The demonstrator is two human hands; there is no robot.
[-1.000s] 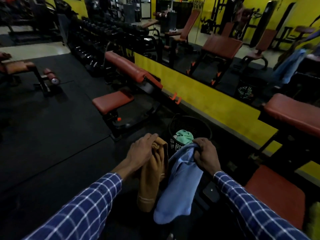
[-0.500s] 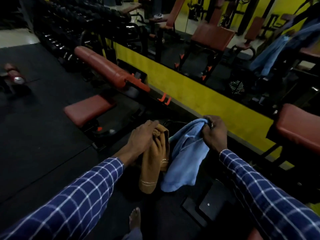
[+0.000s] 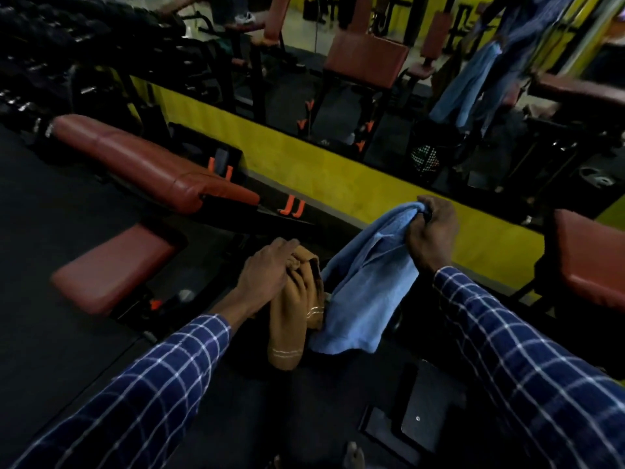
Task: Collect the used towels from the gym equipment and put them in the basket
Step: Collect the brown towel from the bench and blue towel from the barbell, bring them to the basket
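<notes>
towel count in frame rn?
2. Tan towel hangs from the left hand; blue towel hangs from the right hand, held higher. Blue cloth in the mirror looks like its reflection, not counted. More may be hidden behind them.

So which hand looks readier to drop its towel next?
Right, probably. The right hand grips the blue towel raised higher, hanging free; the left hand holds the brown towel lower. The basket itself is not plainly visible, so this is tentative.
</notes>
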